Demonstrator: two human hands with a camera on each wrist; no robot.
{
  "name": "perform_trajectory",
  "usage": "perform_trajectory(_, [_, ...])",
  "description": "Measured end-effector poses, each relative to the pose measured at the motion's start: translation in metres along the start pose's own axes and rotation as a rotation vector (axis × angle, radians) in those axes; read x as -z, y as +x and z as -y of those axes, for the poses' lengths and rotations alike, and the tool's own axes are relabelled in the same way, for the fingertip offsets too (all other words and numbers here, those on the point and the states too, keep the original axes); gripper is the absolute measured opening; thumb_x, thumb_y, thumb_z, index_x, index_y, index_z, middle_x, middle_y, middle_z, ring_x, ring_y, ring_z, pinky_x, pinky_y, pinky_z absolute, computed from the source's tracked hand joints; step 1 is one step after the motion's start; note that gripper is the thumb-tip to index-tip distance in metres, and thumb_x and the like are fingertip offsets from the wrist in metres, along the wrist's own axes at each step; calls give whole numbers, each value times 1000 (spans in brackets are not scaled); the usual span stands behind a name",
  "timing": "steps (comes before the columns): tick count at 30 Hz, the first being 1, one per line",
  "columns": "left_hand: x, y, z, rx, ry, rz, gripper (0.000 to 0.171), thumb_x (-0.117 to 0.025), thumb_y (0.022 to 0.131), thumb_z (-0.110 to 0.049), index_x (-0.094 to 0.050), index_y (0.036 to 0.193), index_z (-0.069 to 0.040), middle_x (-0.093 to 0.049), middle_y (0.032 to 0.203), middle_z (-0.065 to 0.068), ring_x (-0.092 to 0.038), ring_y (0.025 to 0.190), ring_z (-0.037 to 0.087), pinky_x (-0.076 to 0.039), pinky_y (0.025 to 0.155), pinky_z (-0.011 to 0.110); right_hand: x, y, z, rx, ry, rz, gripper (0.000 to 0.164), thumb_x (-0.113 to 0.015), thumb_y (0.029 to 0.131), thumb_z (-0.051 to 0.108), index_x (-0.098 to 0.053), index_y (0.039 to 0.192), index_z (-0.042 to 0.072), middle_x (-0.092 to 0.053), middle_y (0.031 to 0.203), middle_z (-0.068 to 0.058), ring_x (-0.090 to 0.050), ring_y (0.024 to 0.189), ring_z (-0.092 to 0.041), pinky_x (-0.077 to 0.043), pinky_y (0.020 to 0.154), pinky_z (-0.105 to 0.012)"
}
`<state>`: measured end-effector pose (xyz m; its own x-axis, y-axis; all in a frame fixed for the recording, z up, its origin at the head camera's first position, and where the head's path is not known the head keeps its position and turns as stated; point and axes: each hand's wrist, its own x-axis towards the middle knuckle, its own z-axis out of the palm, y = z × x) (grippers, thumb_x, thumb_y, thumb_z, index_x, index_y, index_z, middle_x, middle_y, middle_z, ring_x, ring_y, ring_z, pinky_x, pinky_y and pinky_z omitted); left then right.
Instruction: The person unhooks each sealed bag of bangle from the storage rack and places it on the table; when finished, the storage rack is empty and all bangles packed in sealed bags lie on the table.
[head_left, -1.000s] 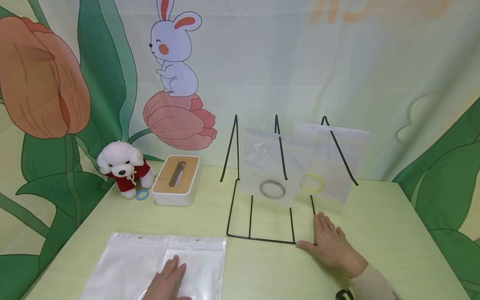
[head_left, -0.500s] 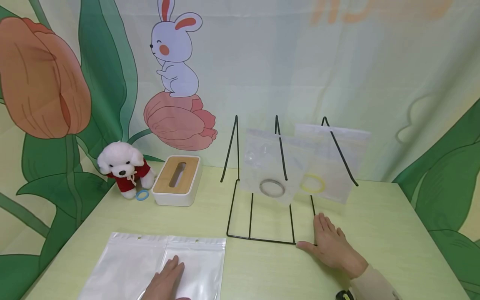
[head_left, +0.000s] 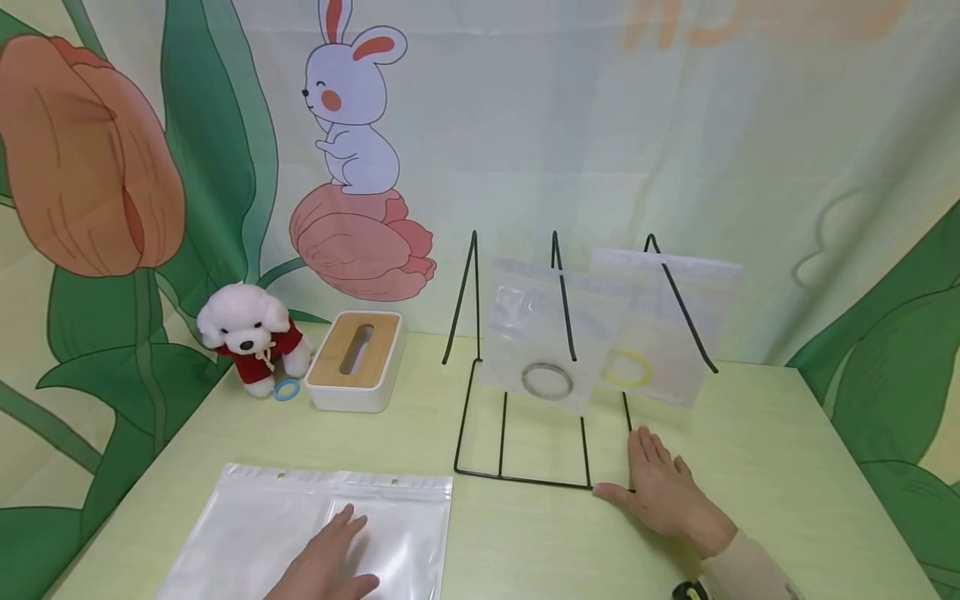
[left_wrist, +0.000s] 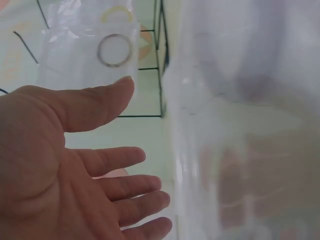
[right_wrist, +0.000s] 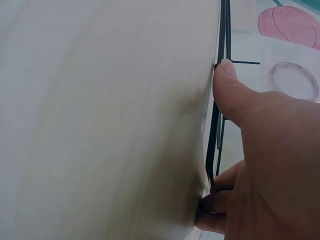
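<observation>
The grey ring (head_left: 547, 397) and yellow ring (head_left: 627, 385) are hanging bagged, the blue ring (head_left: 287, 399) lying unbagged; right hand (head_left: 663, 496) is touching the rack (head_left: 522, 479), left hand (head_left: 322, 562) hovering, fingers straight.

Rack (head_left: 501, 477): black. Bags (head_left: 262, 525): translucent white. Grey ring (head_left: 550, 398), yellow ring (head_left: 650, 371), blue ring (head_left: 287, 398). Box (head_left: 347, 399): white; lid (head_left: 328, 360) tan. Dog (head_left: 242, 315): white; shirt (head_left: 250, 372) red. Bench (head_left: 517, 542): pale yellow-green. Backdrop (head_left: 495, 100): pale, printed with orange tulip (head_left: 82, 158), green leaves (head_left: 206, 142), white rabbit (head_left: 360, 158).
</observation>
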<state>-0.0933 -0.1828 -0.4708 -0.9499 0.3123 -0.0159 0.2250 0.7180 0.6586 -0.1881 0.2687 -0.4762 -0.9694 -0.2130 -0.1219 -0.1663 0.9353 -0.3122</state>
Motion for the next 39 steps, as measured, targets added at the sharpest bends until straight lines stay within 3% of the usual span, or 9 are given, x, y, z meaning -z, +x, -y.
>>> perform_trajectory(3, [13, 2, -15, 59, -35, 29, 66, -74, 85, -29, -49, 135, 7, -38, 143, 33, -38, 128, 53, -37, 97, 64, 1, 0, 1, 1, 6, 0, 107, -46, 90, 69, -13, 148, -15, -10, 155, -34, -13, 141, -51, -16, 103, -73])
perform_trajectory(8, [31, 10, -37, 175, -3, 43, 67, -73, 86, -34, -48, 140, -3, -38, 147, 24, -37, 133, 44, -35, 102, 59, 1, 0, 1, -3, 11, 4, 107, -45, 90, 69, -12, 148, -15, -9, 155, -33, -12, 141, -50, -15, 103, -73])
perform_trajectory(13, [41, 12, -48, 164, 7, 11, 66, -71, 88, -34, -46, 142, -4, -37, 149, 22, -34, 136, 43, -33, 104, 59, 0, 1, 0, 2, 11, -1, 108, -45, 90, 70, -12, 148, -14, -9, 155, -33, -13, 141, -50, -15, 103, -73])
perform_trajectory(21, [52, 26, -66, 166, -7, -6, 73, -62, 89, -55, -43, 145, -11, -31, 154, 16, -30, 140, 38, -30, 106, 60, 0, 0, -1, -4, 13, -6, 108, -46, 89, 70, -12, 148, -14, -10, 155, -32, -13, 141, -50, -15, 103, -73])
perform_trajectory(24, [55, 36, -77, 132, -4, -16, 73, -60, 89, -57, -42, 145, -13, -30, 155, 12, -29, 141, 34, -30, 107, 58, -1, 0, -2, -7, 19, -8, 108, -46, 89, 70, -12, 149, -14, -9, 155, -32, -12, 141, -50, -14, 103, -73])
perform_trajectory(31, [58, 65, -93, -41, -37, -38, 67, -60, 93, -49, -43, 145, -10, -32, 154, 12, -29, 141, 32, -29, 108, 55, -4, -1, -3, -5, 24, -7, 108, -45, 89, 71, -12, 149, -13, -9, 156, -31, -12, 141, -50, -14, 103, -73])
perform_trajectory(39, [55, 101, -104, -76, -76, -23, 65, -62, 94, -44, -41, 145, -9, -34, 153, 13, -32, 140, 30, -30, 110, 51, -2, -1, -3, -1, 16, -17, 107, -45, 90, 69, -12, 149, -14, -9, 156, -31, -13, 141, -49, -15, 104, -72])
